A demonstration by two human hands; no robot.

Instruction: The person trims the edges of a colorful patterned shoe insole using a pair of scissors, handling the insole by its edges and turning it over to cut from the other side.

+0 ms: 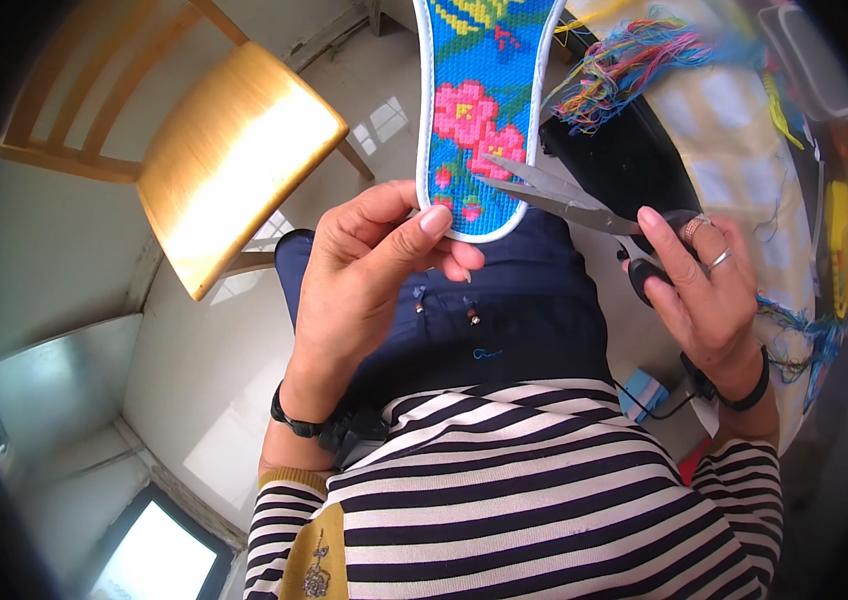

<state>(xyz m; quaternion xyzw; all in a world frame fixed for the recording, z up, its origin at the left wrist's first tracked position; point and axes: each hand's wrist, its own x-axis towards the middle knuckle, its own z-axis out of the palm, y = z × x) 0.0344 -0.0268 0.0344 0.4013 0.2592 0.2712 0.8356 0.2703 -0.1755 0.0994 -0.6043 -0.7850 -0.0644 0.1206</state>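
An embroidered insole (469,110) with a white bound edge is held up in front of me, its blue ground stitched with pink flowers. My left hand (359,255) pinches the rounded lower end, thumb on the face and fingers behind. In my right hand (704,285) is a pair of scissors (584,208), fingers in the dark handles. The blades are parted and point left, in front of the insole's lower part near the pink flowers. Whether they touch the stitching I cannot tell. A short blue thread scrap (487,353) lies on my dark clothing below.
On my right stands a table with a checked cloth (784,215), bearing a tangled bundle of coloured threads (624,75), a yellow skein (839,250) and blue threads (819,345). A wooden chair (244,140) stands at the left. A small blue box (644,397) is beside me.
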